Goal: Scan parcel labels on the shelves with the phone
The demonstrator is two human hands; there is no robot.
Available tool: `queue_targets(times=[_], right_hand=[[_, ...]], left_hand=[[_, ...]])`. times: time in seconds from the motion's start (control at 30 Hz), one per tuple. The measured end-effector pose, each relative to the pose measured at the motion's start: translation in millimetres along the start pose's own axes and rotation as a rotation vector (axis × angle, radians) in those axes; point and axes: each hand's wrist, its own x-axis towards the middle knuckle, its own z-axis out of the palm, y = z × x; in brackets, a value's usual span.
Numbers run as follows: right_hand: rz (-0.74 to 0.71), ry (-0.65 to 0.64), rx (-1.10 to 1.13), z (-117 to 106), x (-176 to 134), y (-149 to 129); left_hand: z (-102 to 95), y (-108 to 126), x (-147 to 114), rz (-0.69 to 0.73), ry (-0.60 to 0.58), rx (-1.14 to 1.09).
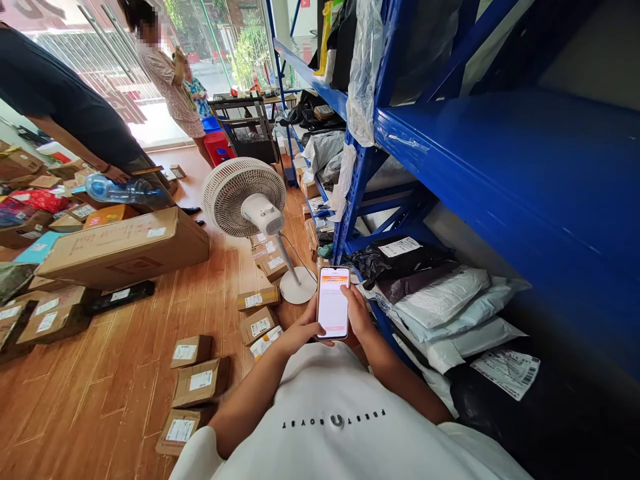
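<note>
A smartphone (333, 310) with a lit white screen, an orange band near its top and a pink bar at the bottom, is held upright in front of my chest. My left hand (300, 329) grips its left side, the thumb over the lower left of the screen. On the other side, my right hand (359, 312) holds the right edge, with its thumb at the upper right of the screen. Most of the fingers are hidden behind the phone. Just beyond it stands a white pedestal fan (245, 197) on a round base.
Blue shelving (480, 180) rises close on my right, with bagged parcels (450, 300) on its lower level. Small cardboard boxes (203, 381) line the wooden floor at left. Past a long carton (125, 247), a person in dark clothes (75, 100) bends over, holding a large plastic bottle (123, 189).
</note>
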Motion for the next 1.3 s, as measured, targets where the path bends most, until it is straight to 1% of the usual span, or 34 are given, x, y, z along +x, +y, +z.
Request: queue_targets(times=[0.2,0.4,0.77,0.83,0.9,1.03,1.1,1.17,1.3], right_hand=[[0.015,0.027,0.021,0.4,-0.5,-0.2],[0.015,0.042,0.028,-1.1,1.4,1.1],[0.025,0.018,0.028,-3.6,3.6,3.6],[0.028,-0.006,0.028,-6.3,2.1,2.8],[0.04,-0.069,0.019,-11.4,-1.8,0.6],[0.058,-0.317,-0.034,-24.1,-11.6,-4.0],[0.067,-0.404,-0.039,-27.8,-15.0,-4.5],[0.083,-0.431,-0.033,-28.8,-17.0,-3.7],[0.068,-0.408,-0.052,-26.0,-18.5,0.2]], left_hand=[[1.6,3.0,1.1,-0.007,-0.004,0.017],[-0.3,1.0,4.8,-0.013,-0.018,0.016],[1.7,-0.4,6.7,0.008,-0.018,0.023],[1.6,-0.7,6.2,0.018,-0.017,0.021],[1.5,-0.1,5.4,0.026,0.001,0.01],[1.1,4.1,3.5,0.02,0.071,-0.01],[0.5,6.5,3.0,0.016,0.07,-0.04],[-0.1,8.1,2.9,0.012,0.058,-0.078],[-0.5,9.1,3.5,0.003,0.059,-0.117]])
